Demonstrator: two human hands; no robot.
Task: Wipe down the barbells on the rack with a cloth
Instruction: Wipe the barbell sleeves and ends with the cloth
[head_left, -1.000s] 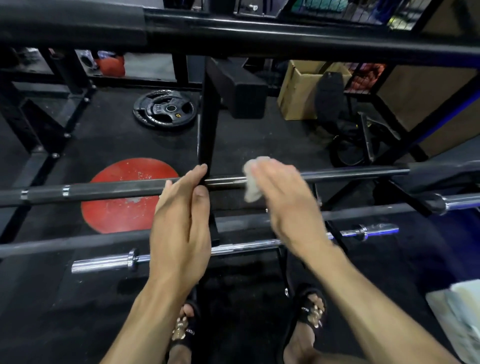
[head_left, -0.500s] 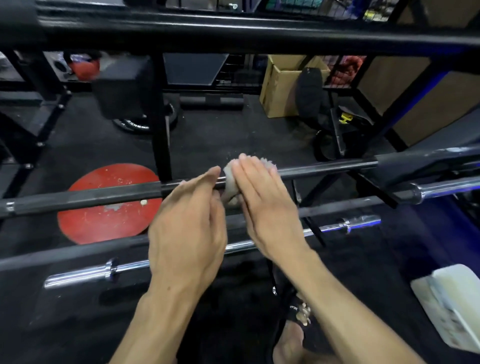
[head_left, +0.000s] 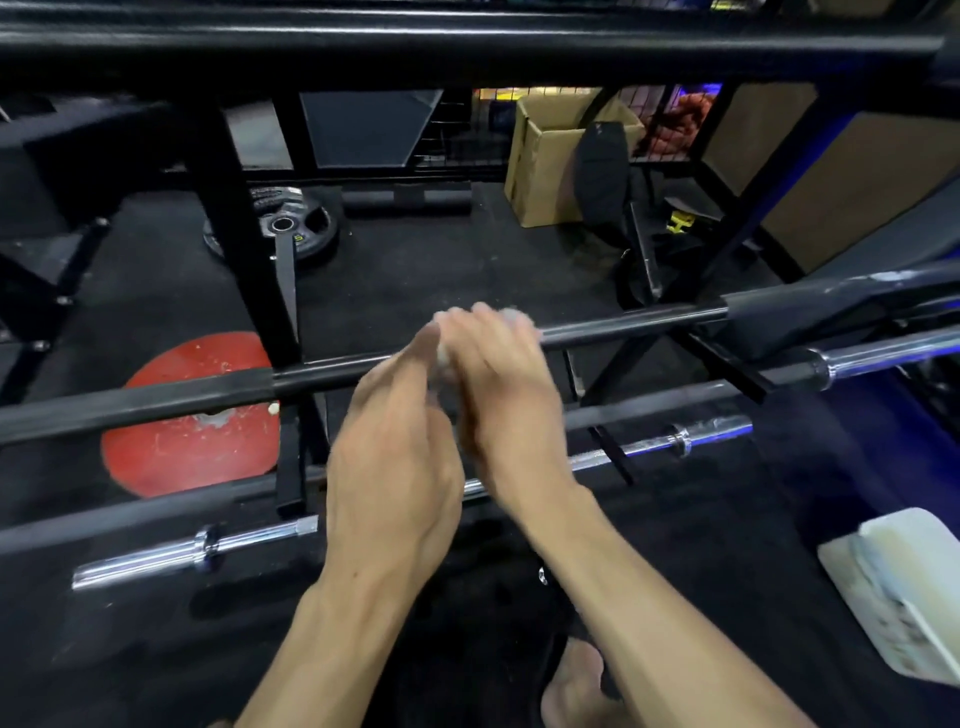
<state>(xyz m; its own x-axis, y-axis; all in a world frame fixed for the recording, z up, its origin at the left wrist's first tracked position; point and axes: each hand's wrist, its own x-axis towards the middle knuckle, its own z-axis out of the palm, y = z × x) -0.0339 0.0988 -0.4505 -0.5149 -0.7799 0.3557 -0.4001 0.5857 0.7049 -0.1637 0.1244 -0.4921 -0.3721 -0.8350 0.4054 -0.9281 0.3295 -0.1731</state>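
Cloth (head_left: 513, 315) small, white and soft, bunched under the curled fingers of the right hand (head_left: 498, 384) and pressed on top of the black barbell (head_left: 628, 323), about the middle of its shaft. Left hand (head_left: 395, 457) close against the right one, fingers stretched toward the same bar; because of blur, cannot tell if gripping the bar or only touching it. Probably very light and easy to crumple, so better held in a full palm wrap around the shaft than in a fingertip pinch, otherwise likely to slip out during the stroke. Barbell itself long, stiff and surely heavy, lying across the arms of the black rack (head_left: 244, 249); no need to lift, only to steady against rolling. Dark finish looking matte, so some drag on the cloth to be expected. Two chrome barbells waiting: one lower and nearer (head_left: 654, 446), one at the right (head_left: 883, 358); smooth and shiny, probably more slippery under the cloth. Best hold for wiping: on the thin shaft, away from the rack supports.
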